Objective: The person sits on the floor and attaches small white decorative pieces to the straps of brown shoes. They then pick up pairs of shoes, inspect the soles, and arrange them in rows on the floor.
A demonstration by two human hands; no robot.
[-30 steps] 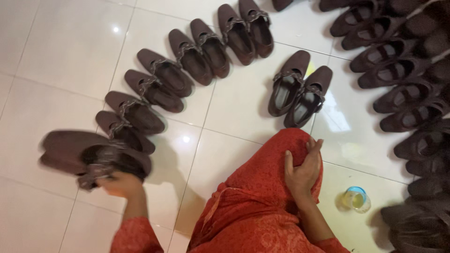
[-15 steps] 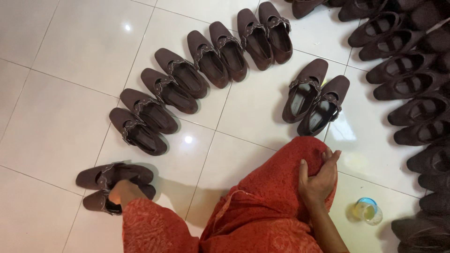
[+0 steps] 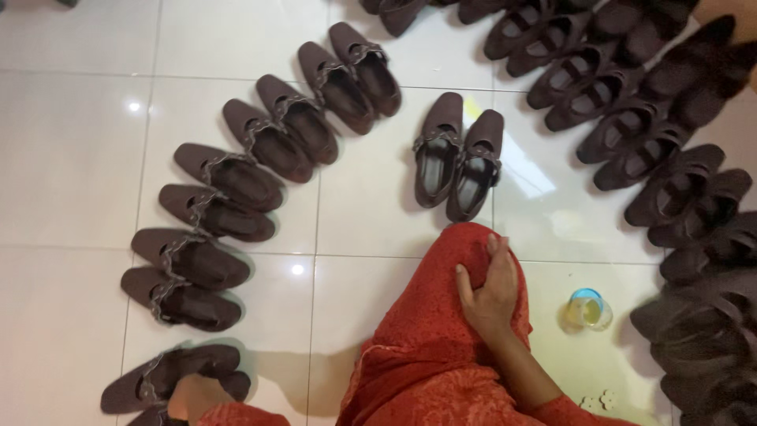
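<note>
Left hand (image 3: 192,394) low on the white floor, touching a brown shoe pair (image 3: 169,379), its fingers hidden, right hand (image 3: 490,288) flat on red-clothed knee (image 3: 441,315), fingers together, small blue-lidded jar (image 3: 587,309) just beside

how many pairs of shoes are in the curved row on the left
5. Top pair by the upper edge, second pair, third pair and fourth pair down the arc, bottom pair under the left hand. More may be hidden beyond the bottom edge.

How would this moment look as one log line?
left hand: on brown shoe pair, floor | right hand: resting on red-clad knee | shoes arced around
</note>
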